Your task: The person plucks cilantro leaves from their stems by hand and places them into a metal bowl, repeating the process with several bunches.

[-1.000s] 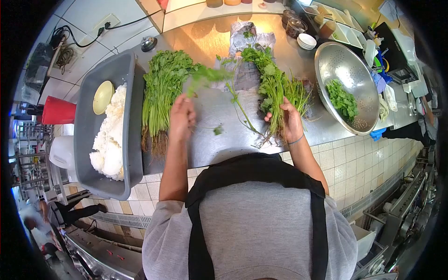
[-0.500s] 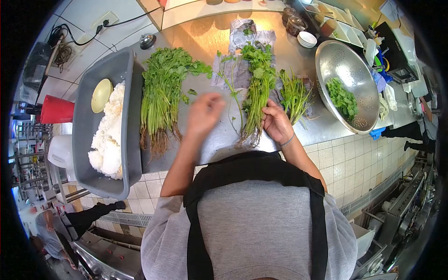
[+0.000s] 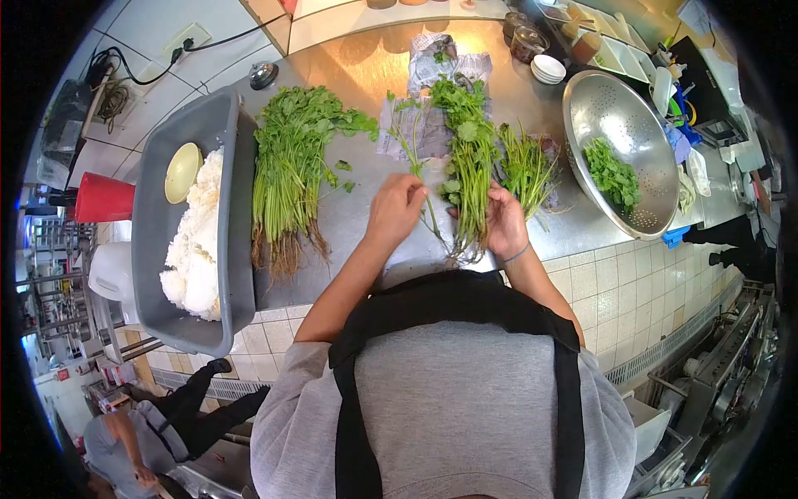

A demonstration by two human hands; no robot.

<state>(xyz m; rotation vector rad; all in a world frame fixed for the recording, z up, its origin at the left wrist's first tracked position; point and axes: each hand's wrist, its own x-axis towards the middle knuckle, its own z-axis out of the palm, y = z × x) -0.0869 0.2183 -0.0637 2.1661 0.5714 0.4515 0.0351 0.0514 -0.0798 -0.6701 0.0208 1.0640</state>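
A bunch of coriander (image 3: 472, 183), with thin green stems and stringy roots toward me, lies in front of me. My right hand (image 3: 505, 223) curls round its right side near the lower stems. With thumb and fingers pinched, my left hand (image 3: 397, 209) holds a single coriander stem (image 3: 410, 145) just left of that bunch. A larger heap of rooted coriander (image 3: 291, 166) is farther left. To the right of the held bunch sits a smaller pile of stems (image 3: 525, 170). Leafy coriander tops (image 3: 611, 176) rest inside a perforated metal colander (image 3: 586, 108).
A grey tub (image 3: 237, 274) of white rice with a yellow bowl (image 3: 183, 173) stands at left. Printed paper (image 3: 420, 129) lies on the steel counter (image 3: 353, 216). Small white bowls (image 3: 547, 70) and jars are behind. Another person (image 3: 137, 432) is at lower left.
My left hand has moved right and closed on a single stem. My right hand and the bunch have shifted slightly right. The other person at lower left has come farther into view.
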